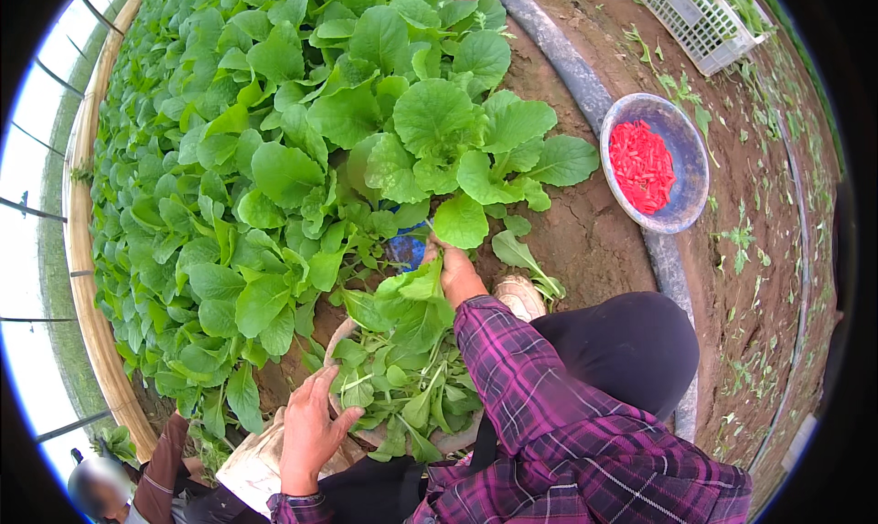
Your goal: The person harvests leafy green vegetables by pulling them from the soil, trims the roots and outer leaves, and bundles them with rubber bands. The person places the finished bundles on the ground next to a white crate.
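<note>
My right hand [456, 274] reaches in at the base of the leafy green plants [435, 123]. Leaves partly cover its fingers, so what they grip cannot be made out. A blue object [406, 248] shows through the foliage just left of those fingertips. Below that hand, a round basin [341, 339] holds loose picked greens [411, 400], and larger leaves [411, 301] droop over its far side. Beside the basin's left rim is my left hand [312, 414], thumb spread from the fingers and nothing in it.
On the soil at right, a basin [689, 160] with red strips [641, 167] rests against a grey hose [562, 51]. A white plastic crate [693, 20] of greens stands farther off. Another person [161, 469] is at lower left. A wooden rail [86, 249] borders the bed.
</note>
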A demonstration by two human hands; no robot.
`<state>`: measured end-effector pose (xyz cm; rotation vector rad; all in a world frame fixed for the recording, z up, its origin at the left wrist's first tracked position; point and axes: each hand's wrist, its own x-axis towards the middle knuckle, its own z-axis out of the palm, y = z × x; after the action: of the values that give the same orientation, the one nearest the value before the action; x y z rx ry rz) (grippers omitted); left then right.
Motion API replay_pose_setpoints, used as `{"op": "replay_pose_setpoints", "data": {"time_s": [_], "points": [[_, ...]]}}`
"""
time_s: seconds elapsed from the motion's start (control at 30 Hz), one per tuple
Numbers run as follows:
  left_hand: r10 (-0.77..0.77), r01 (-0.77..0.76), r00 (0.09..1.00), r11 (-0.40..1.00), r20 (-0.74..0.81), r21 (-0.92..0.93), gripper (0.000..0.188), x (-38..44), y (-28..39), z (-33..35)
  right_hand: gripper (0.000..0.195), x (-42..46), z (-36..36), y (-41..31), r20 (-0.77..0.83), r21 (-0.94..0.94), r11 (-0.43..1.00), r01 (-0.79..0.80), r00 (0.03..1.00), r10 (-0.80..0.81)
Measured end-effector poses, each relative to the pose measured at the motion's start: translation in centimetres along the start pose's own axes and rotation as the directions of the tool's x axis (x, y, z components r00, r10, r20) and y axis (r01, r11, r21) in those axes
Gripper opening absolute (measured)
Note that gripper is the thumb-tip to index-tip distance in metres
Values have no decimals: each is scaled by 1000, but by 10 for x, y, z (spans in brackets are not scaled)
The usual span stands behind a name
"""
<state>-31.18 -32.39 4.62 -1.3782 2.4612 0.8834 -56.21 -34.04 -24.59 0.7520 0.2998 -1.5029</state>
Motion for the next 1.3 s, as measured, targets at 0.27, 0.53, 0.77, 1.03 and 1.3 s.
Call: {"op": "replay_pose_setpoints", "data": {"time_s": [0.27,0.53,0.77,1.03,1.3], "points": [[18,-21,997,999,70,39,63,4,14,3,12,16,-8,-28,-209,58,970,238,953,-221],[23,-34,992,995,125,90,65,15,14,6,20,7,33,-27,-171,-33,976,217,961,-219],[-82,72,977,996,196,57,63,25,10,-1,21,40,46,-51,-174,21,968,250,954,-243],[-60,50,975,998,215,49,63,31,2,2,22,69,73,-74,-139,48,970,240,963,-231],[-80,77,968,997,236,20,64,34,-6,3,22,71,66,-81,-130,61,967,246,963,-237]]}}
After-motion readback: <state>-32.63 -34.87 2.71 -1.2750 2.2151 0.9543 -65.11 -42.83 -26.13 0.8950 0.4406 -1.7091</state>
